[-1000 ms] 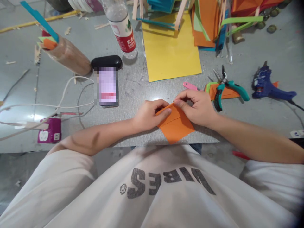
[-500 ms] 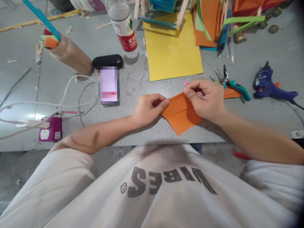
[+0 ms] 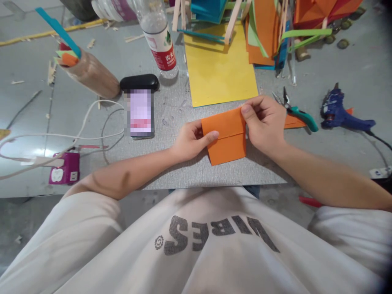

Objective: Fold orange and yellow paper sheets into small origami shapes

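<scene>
A folded piece of orange paper (image 3: pixel 228 149) is held up between both hands above the front of the table. Across its middle runs the edge of an overlapping flap. My left hand (image 3: pixel 194 141) is closed on its left edge, thumb on the front and fingers behind. At the upper right corner, my right hand (image 3: pixel 265 122) pinches the same paper between thumb and fingers. Just behind lies a yellow sheet (image 3: pixel 222 77). More orange paper (image 3: pixel 295 121) lies under the teal-handled pliers (image 3: pixel 301 115), right of my right hand.
A blue glue gun (image 3: pixel 343 112) lies at the right. On the left are a phone (image 3: pixel 141 114), a water bottle (image 3: pixel 161 49), a brown holder with paper strips (image 3: pixel 92 75), white cables and a purple plug adapter (image 3: pixel 69 169). Wooden sticks and coloured papers (image 3: pixel 266 28) crowd the back.
The orange paper has turned from a slanted, corner-down position to nearly square with the table edge. My left thumb now lies farther over its front. The view has shifted slightly.
</scene>
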A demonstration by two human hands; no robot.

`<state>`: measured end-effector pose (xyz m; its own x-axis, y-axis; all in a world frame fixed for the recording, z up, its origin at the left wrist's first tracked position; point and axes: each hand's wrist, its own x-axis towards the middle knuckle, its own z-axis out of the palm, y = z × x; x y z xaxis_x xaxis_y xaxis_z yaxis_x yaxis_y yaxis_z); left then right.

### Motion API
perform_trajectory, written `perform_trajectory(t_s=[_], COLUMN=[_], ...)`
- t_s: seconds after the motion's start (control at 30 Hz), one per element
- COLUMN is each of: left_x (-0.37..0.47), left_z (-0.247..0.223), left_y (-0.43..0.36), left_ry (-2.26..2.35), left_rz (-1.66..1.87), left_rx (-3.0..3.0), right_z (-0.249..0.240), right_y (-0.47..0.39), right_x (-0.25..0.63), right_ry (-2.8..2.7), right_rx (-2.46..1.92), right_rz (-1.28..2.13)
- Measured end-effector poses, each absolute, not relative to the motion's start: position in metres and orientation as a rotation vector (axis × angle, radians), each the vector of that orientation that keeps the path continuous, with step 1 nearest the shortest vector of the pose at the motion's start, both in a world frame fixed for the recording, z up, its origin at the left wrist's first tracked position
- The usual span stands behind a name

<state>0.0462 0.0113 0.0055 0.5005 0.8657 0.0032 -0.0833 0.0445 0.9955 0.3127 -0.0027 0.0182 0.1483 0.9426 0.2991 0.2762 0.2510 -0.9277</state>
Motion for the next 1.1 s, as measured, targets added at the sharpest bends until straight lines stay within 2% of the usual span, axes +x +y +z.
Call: perform_trajectory(t_s=[0.23, 0.67, 0.83, 1.1], left_x=[0.043, 0.042, 0.041, 0.037], left_z=[-0.003, -0.002, 0.0, -0.012], left_y=[0.016, 0.022, 0.024, 0.026], left_ry=[0.919, 0.871, 0.873, 0.849], left_rz=[1.028, 1.113, 1.091, 1.087], left_rx=[1.35, 1.486, 1.547, 1.487], right_z=[0.003, -0.007, -0.006, 0.016], right_y=[-0.009, -0.007, -0.012, -0.009], right_x=[0.303, 0.309, 0.307, 0.318], right_ry=[-1.344, -1.475, -1.588, -1.711], right_rx=[-1.153, -1.079, -1.05, -0.955], right_rz=[1.045, 0.99, 0.868, 0.759])
